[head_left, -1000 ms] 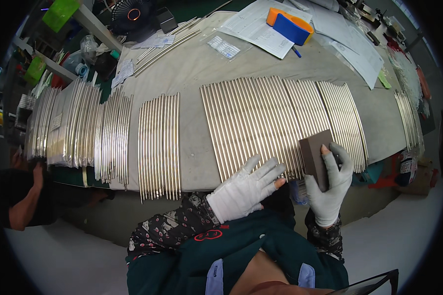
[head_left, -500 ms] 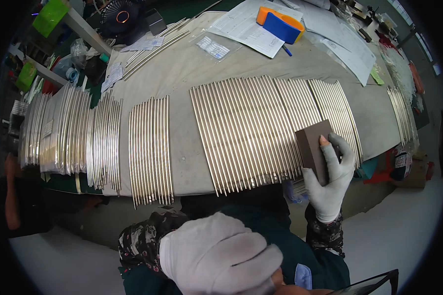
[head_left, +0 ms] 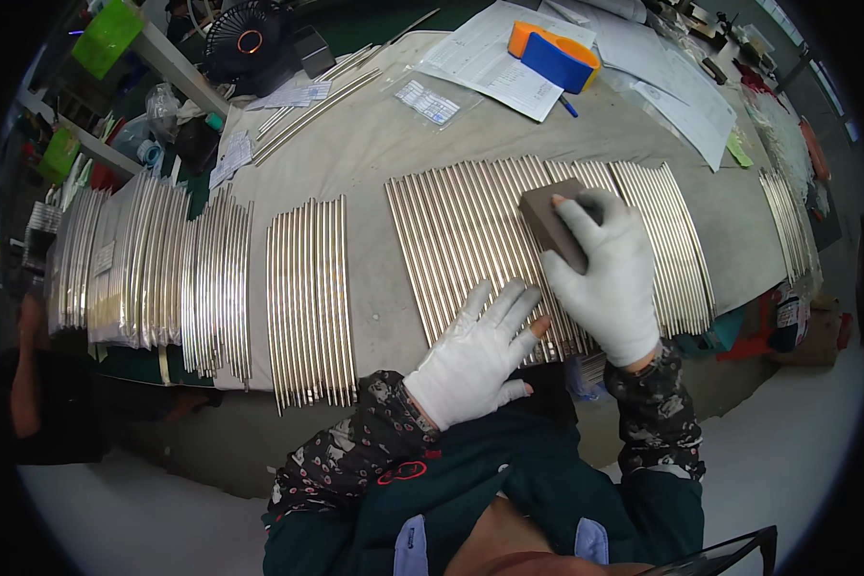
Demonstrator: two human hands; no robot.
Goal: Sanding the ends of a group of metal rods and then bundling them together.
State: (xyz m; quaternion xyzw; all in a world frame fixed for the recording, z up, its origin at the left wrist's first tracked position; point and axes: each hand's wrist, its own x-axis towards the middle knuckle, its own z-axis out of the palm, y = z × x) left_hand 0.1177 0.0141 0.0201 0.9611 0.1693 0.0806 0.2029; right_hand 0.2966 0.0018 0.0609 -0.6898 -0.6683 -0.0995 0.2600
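Observation:
A wide row of shiny metal rods (head_left: 451, 221) lies side by side on the cloth-covered table. My right hand (head_left: 608, 274), in a white glove with bare fingertips showing, grips a brown rectangular block (head_left: 551, 223) and rests it on the upper middle of the rods. My left hand (head_left: 478, 355), gloved too, lies with fingers spread over the lower ends of the same rods. Its thumb and a fingertip are bare. Left of this row sits a narrower group of rods (head_left: 309, 298), untouched by either hand.
Farther left lie loose rods (head_left: 216, 288) and plastic-wrapped bundles (head_left: 134, 264). Papers (head_left: 490, 67), an orange and blue band-shaped object (head_left: 555, 60) and a blue pen (head_left: 568, 106) occupy the far side. A black fan (head_left: 250, 43) stands far left; another rod bundle (head_left: 785, 226) lies far right.
My left hand has come down from near my chest onto the rods' lower ends, fingers now spread. My right hand has moved the block left and farther up the rods.

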